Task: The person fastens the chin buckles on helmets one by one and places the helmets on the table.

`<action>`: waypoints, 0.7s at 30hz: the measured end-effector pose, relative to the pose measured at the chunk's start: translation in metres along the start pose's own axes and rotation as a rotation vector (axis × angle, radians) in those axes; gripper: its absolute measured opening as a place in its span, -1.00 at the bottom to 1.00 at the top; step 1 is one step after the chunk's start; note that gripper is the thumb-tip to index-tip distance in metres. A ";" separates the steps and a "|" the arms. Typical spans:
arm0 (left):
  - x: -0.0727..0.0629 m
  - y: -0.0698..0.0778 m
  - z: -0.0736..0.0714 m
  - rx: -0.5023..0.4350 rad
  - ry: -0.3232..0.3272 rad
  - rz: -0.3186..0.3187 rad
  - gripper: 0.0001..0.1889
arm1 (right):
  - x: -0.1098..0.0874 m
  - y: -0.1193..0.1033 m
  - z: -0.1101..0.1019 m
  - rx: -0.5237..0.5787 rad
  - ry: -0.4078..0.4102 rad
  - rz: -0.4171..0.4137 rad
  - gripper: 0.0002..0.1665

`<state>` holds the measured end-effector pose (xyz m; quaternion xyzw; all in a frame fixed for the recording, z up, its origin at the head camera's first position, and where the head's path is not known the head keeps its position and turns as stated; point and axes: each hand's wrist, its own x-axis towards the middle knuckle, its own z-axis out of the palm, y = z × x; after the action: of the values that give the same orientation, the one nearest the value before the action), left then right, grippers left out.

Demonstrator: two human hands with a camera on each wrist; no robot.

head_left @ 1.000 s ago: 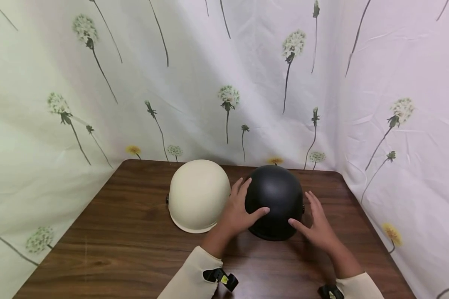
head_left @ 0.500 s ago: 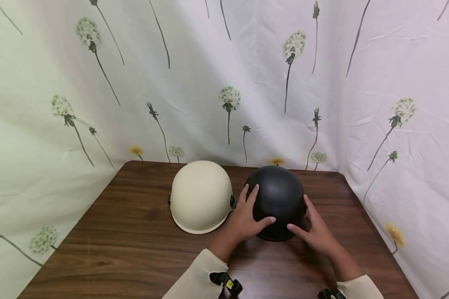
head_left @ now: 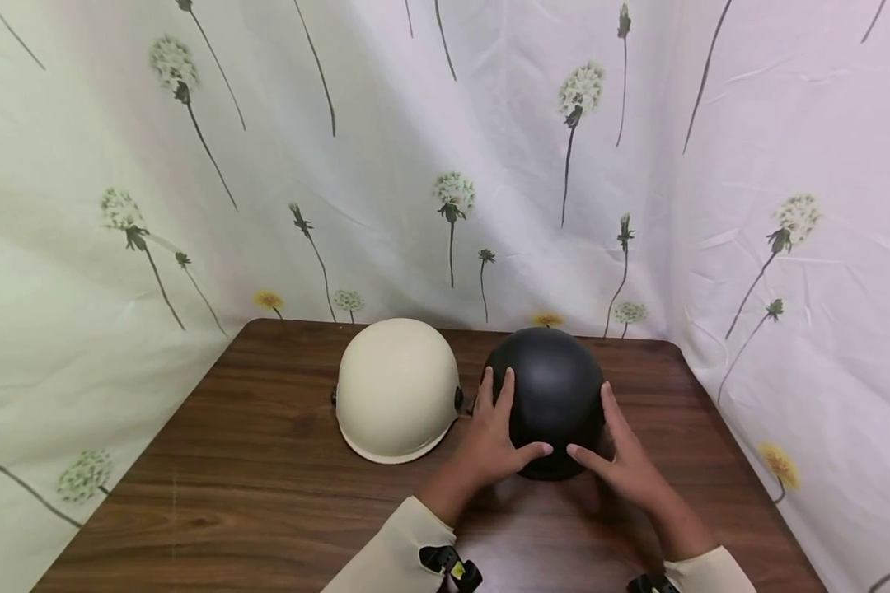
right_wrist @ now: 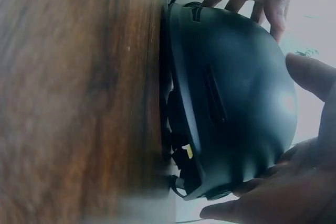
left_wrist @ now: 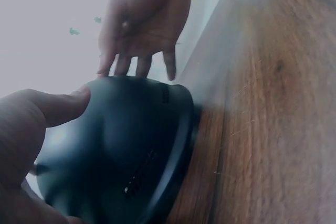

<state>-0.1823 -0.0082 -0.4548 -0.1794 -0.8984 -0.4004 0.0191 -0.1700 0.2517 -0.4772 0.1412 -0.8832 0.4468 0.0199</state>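
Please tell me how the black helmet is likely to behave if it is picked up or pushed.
The black helmet is probably stiff, as its even dome shows no dents near the left hand or right hand. Its smooth, rounded surface may be rather slippery. Sitting dome up on the table, it would likely slide rather than roll.

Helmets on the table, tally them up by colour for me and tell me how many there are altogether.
Cream helmet: 1
Black helmet: 1
Total: 2
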 end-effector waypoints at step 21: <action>-0.008 0.011 0.011 -0.058 0.162 0.048 0.36 | -0.013 -0.030 0.007 0.055 0.204 -0.151 0.19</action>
<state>-0.1699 0.0040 -0.4553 -0.1683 -0.8774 -0.4389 0.0963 -0.1490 0.2325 -0.4599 0.1617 -0.8510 0.4800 0.1391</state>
